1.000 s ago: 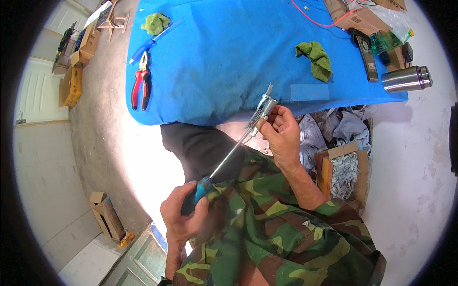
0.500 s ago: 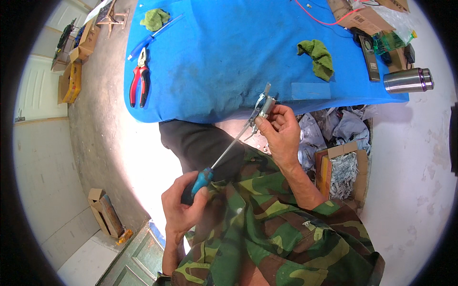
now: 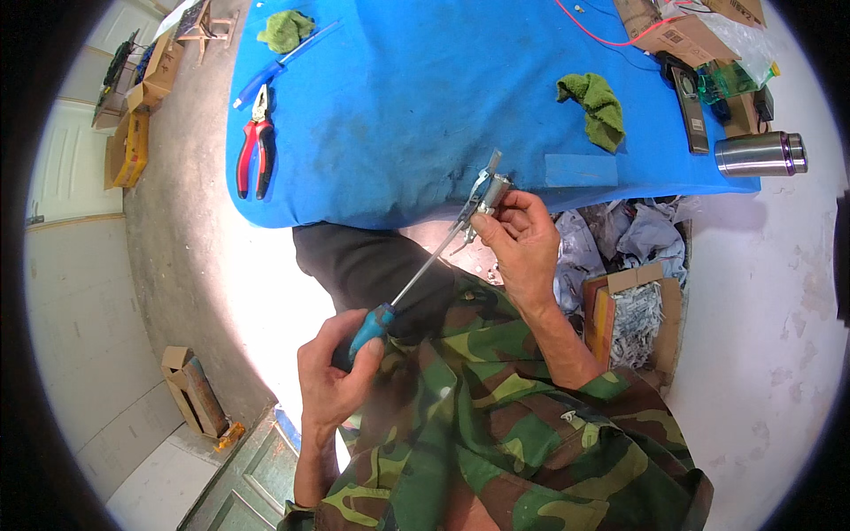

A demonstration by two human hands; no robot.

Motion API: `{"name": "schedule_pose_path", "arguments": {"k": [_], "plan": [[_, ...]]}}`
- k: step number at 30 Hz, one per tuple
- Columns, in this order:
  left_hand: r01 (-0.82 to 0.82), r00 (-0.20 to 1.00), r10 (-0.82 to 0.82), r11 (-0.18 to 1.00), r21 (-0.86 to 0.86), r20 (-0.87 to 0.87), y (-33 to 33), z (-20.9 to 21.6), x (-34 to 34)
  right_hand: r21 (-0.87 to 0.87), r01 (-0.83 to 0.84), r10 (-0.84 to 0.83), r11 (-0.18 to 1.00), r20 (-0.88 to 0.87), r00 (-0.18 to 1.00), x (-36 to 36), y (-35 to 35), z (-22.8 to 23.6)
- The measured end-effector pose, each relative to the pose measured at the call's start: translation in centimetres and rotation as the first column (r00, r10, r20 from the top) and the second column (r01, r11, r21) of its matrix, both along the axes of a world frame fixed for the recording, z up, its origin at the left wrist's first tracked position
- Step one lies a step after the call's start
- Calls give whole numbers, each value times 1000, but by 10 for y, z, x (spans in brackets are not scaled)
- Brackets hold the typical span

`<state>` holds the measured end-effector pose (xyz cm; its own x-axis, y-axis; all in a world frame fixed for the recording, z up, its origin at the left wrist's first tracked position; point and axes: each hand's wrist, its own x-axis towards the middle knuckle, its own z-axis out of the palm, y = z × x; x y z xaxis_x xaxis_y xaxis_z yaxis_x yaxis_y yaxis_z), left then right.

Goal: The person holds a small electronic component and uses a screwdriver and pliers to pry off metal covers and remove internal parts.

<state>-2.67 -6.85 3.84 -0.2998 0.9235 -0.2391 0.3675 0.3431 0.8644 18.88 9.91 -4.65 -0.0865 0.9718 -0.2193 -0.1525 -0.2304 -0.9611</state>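
My left hand (image 3: 339, 365) is closed around the blue handle of a screwdriver (image 3: 373, 327), whose long shaft slants up and to the right. The shaft's far end meets a small silver metal part (image 3: 483, 196) with a cylindrical body and thin arms. Between thumb and fingers, my right hand (image 3: 522, 241) pinches that metal part just off the table's near edge, above my lap. Exactly where the screwdriver's tip sits on the part is too small to make out.
On the blue-covered table (image 3: 398, 97) lie red-and-black pliers (image 3: 257, 146), a second screwdriver (image 3: 274, 73), two green cloths (image 3: 595, 111) and a steel flask (image 3: 761, 154). Below right, a cardboard box (image 3: 637, 323) holds many small metal pieces beside grey plastic bags (image 3: 651, 239).
The view has shifted very slightly. Both hands keep their grip, with the screwdriver still against the metal part; its handle looks slightly turned.
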Motion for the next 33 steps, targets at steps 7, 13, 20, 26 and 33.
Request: {"name": "schedule_pose_path", "arguments": {"k": [7,13,20,26,33], "plan": [[20,999,-19,999,-38,35,6,0,-1,27,30,-32,999,61,998,-2,-1,-6],[12,991,-1,997,-79,131,11,2,-1,34,50,-52,998,35,998,-8,-12,-13],[18,982,-1,996,-86,187,11,-6,-6,118,4,-25,993,183,983,-7,-15,-13],[10,973,24,989,-148,228,9,-2,-6,78,-84,59,993,276,959,-1,-13,-7],[70,986,-50,990,-126,158,12,10,-3,97,-149,107,984,351,930,1,-12,-1]]}}
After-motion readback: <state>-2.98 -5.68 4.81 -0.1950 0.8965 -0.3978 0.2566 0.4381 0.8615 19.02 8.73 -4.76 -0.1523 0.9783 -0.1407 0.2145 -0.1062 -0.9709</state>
